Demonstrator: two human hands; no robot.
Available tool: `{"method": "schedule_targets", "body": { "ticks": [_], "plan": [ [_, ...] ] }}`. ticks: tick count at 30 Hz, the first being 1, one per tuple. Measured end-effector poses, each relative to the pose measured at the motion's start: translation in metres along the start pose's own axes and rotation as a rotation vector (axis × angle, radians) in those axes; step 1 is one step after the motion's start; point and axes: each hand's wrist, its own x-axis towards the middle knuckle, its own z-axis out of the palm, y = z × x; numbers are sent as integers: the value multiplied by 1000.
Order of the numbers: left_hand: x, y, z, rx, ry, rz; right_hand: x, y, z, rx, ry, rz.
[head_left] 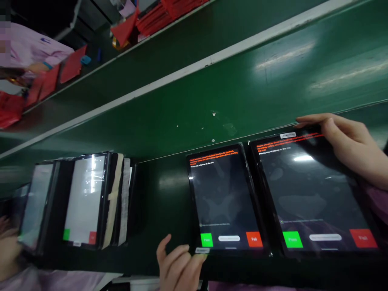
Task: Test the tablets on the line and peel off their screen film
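Note:
Two dark tablets lie side by side, screens up, each with orange and white text at the top and green Pass and red Fail buttons below. My right hand [348, 141] grips the top right edge of the right tablet [315, 190], thumb over the front and fingers stretched along the top edge. By the lower left corner of the middle tablet [224, 190] is my left hand [180, 266], fingers loosely bent and somewhat apart. Its fingertips are at the tablet's bottom edge beside a small white label; whether they press on it I cannot tell.
Further left, several tablets [85, 198] stand propped close together, some with pale lit screens. Another person's hand [9, 252] is at the far left. A pale rail [182, 74] runs across the green bench [169, 113]. Beyond it are red sleeves [154, 18] and a person in pink.

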Motion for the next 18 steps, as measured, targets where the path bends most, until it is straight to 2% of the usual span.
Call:
{"method": "schedule_targets", "body": {
  "ticks": [2,4,7,12,18],
  "plan": [
    [-4,-1,11,-66,222,-233,0,-1,0,-4,-1,7],
    [-6,1,24,-203,432,-552,0,-1,-1,-15,-1,4],
    [-7,9,43,-344,581,-862,0,2,-2,-33,-15,-22],
    [-10,22,55,-508,689,-1061,-1,6,-3,-64,-32,-57],
    [-19,31,59,-489,729,-1038,-2,1,-2,10,0,37]
  ]
}}
